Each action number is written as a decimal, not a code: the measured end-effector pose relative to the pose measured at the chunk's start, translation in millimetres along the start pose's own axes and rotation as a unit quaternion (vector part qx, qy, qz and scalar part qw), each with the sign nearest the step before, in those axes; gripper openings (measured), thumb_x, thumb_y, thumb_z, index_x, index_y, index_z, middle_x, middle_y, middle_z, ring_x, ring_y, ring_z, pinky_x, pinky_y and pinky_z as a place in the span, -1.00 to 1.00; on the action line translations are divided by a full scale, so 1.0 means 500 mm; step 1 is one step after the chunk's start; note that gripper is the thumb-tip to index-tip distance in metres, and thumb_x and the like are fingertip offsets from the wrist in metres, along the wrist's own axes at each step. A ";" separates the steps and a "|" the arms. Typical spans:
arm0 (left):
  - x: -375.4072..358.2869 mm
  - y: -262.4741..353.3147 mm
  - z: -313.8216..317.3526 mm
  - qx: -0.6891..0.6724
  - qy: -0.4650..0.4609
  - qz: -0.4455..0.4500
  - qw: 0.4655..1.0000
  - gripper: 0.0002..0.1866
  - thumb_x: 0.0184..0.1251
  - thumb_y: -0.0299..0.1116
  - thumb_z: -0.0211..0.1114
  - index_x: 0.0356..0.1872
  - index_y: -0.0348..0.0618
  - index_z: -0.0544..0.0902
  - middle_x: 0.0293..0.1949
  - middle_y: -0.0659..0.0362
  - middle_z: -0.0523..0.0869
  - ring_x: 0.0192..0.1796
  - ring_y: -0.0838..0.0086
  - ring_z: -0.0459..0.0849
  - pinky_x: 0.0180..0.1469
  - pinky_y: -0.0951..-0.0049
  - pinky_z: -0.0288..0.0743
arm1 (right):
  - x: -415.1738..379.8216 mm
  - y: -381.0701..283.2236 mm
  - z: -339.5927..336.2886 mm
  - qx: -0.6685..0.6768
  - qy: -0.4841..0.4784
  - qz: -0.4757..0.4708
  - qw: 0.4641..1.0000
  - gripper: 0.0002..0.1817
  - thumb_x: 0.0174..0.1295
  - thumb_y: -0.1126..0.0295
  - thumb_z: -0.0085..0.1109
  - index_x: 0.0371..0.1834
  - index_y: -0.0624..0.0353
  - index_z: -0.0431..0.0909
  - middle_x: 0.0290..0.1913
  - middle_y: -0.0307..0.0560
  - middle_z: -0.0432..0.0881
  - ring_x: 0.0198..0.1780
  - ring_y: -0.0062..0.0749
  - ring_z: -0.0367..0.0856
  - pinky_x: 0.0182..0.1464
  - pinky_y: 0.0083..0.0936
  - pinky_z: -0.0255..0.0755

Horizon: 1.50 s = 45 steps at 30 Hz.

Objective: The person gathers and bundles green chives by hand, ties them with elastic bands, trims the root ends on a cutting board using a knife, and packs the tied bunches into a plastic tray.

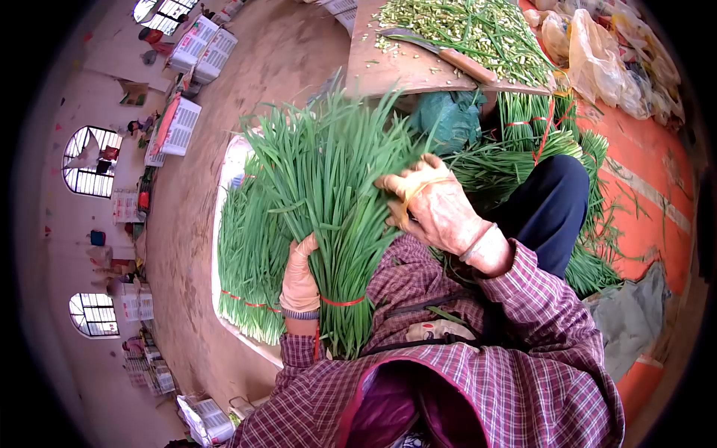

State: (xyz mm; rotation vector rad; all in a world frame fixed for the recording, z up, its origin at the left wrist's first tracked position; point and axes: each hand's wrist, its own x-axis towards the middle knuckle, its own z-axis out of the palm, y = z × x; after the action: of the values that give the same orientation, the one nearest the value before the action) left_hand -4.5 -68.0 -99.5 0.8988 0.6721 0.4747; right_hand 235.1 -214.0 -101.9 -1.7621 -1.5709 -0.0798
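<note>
A big upright bundle of garlic chives [336,216] with long flat green leaves stands before my chest, a red tie round its lower part. My left hand [301,280], in a pale glove, is closed on the bundle's side just above the tie. At the bundle's right edge is my right hand [437,205], its fingers bent and apart, touching the outer leaves. Something yellowish loops round those fingers; I cannot make out what it is. Motion blurs some leaf tips. Left of the bundle, more tied chives [250,246] lie in a white container [218,276].
A wooden board [366,71] ahead carries cut stem pieces [478,33] and a knife [441,56]. Beneath are a green bag [448,119] and more tied chives [515,119]. Plastic bags [597,60] lie on orange sheeting [657,194] at right. Stacked boxes [202,48] line the left wall.
</note>
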 end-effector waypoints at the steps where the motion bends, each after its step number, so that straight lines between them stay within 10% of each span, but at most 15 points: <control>1: -0.002 0.002 -0.001 0.000 0.001 0.003 1.000 -0.46 0.33 -0.25 0.44 0.27 -0.30 0.59 0.11 0.09 0.76 0.07 0.32 0.78 0.18 0.26 0.69 | -0.018 0.009 0.023 0.029 -0.025 0.007 0.999 -0.74 0.20 0.27 0.27 -0.05 0.04 0.62 -0.37 -0.04 0.64 -0.14 -0.10 0.66 0.20 -0.11 0.39; 15: -0.001 0.002 -0.017 0.012 0.040 0.015 0.999 -0.48 0.41 -0.19 0.35 0.30 -0.26 0.57 0.15 0.08 0.73 0.11 0.29 0.75 0.22 0.21 0.65 | -0.126 0.013 0.034 0.056 -0.080 0.025 0.995 -0.82 0.10 0.25 0.36 -0.29 0.07 0.70 -0.36 -0.05 0.67 -0.23 -0.06 0.66 -0.11 -0.19 0.50; 28: -0.014 0.014 0.053 0.104 0.061 0.074 0.990 -0.54 0.36 -0.34 0.39 0.23 -0.32 0.61 0.06 0.13 0.77 0.03 0.40 0.75 0.17 0.35 0.61 | -0.021 0.020 -0.102 0.106 0.156 -0.018 0.982 -0.94 0.09 0.50 0.39 -0.44 0.24 0.70 -0.07 -0.07 0.75 -0.14 -0.06 0.67 -0.06 -0.18 0.49; 36: -0.015 0.015 0.068 0.127 0.058 0.072 0.988 -0.56 0.30 -0.35 0.45 0.15 -0.34 0.65 -0.01 0.13 0.79 -0.01 0.44 0.75 0.14 0.38 0.60 | 0.034 -0.047 -0.057 0.004 0.057 -0.074 0.996 -0.67 -0.08 0.35 0.42 -0.16 -0.11 0.73 0.03 -0.36 0.69 0.08 -0.29 0.60 0.32 -0.19 0.36; 45: -0.009 0.010 0.062 0.109 0.063 0.067 0.990 -0.55 0.27 -0.37 0.49 0.13 -0.36 0.64 -0.02 0.14 0.78 -0.04 0.46 0.74 0.13 0.38 0.60 | 0.031 -0.038 0.003 0.026 0.054 -0.078 0.995 -0.85 0.01 0.33 0.29 -0.32 -0.09 0.61 -0.08 -0.35 0.71 0.09 -0.30 0.64 0.32 -0.12 0.36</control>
State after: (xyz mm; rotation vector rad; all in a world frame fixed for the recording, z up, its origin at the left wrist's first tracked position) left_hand 13.5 -85.1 -80.0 1.1314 0.7933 0.5888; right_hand 221.7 -201.3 -85.6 -1.5667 -1.6138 -0.2045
